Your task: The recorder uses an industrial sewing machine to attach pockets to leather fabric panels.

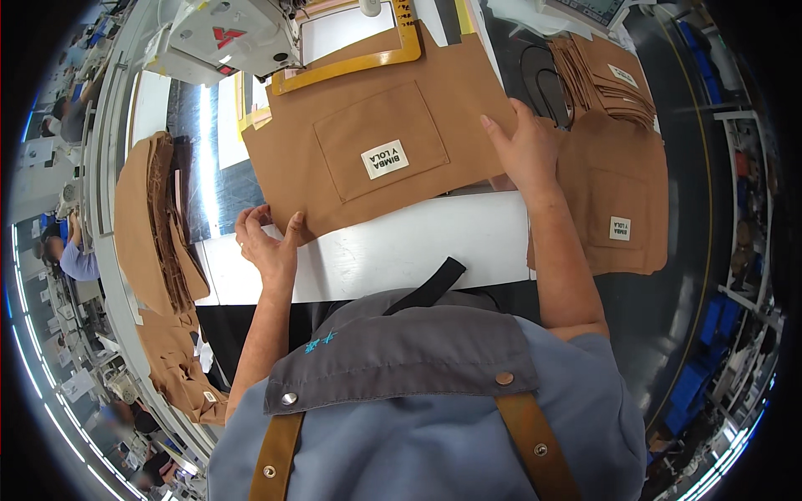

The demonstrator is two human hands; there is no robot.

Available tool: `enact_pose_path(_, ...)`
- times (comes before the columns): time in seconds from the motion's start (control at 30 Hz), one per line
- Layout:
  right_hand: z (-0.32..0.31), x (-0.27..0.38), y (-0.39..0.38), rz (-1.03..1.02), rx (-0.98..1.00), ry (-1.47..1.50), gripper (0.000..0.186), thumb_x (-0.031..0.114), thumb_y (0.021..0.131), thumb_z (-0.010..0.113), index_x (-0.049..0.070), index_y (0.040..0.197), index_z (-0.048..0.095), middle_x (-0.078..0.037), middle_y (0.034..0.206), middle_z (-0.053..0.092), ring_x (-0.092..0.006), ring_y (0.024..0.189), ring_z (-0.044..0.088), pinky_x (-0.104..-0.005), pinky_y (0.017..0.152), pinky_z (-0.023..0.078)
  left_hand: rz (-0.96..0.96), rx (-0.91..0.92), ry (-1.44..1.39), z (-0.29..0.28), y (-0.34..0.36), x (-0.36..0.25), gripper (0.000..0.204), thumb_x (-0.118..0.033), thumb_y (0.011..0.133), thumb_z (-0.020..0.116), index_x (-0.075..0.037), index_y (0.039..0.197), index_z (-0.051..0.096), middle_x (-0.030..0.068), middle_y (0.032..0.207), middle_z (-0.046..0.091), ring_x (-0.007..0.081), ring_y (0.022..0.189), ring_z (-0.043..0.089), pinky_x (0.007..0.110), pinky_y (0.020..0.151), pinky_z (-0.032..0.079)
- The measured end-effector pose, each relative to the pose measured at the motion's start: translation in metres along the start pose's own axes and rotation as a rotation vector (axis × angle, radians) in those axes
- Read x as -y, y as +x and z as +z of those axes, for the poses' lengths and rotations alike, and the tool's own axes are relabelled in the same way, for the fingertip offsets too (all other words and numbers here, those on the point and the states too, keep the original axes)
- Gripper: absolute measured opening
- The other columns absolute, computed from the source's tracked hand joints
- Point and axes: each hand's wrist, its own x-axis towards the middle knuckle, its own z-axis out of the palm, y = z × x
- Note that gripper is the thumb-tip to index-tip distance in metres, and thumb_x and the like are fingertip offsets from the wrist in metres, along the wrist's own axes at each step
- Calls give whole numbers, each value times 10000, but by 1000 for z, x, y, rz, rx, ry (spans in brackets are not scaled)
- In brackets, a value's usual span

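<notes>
A brown fabric panel with a stitched pocket and white label lies tilted between my hands, its upper part beneath a yellow frame by a white sewing machine head. My left hand grips the panel’s lower left corner with thumb on top, some fingers curled at the edge. My right hand holds the right edge, thumb on the upper face and other fingers partly hidden. Just right of that hand lies a second pocketed brown panel. Below the held panel is a white work surface.
Stacked brown pieces lie at left and upper right, with loose pieces lower left. A screen and black cables sit top right. Co-workers work along the left. Shelving with blue bins lines the right.
</notes>
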Motion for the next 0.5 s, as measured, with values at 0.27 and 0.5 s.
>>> enact_pose_path(0.27,-28,0,8,-55,-144,181,296,268,948,712,59,1149,656,-186,923,745,-401,826,717,-488,730,559,-103,276,-316,4,8,-21,271,-208,891,834,12,850,681,34,775,635,135,744,609,285,677,482)
enact_pose_path(0.5,-175,-83,-38,176,-423,323,327,251,964,757,48,1217,718,-109,1040,775,-190,916,736,-334,824,565,-21,1031,-868,6,-6,-147,164,-145,989,737,9,990,682,36,867,702,89,741,639,246,680,530)
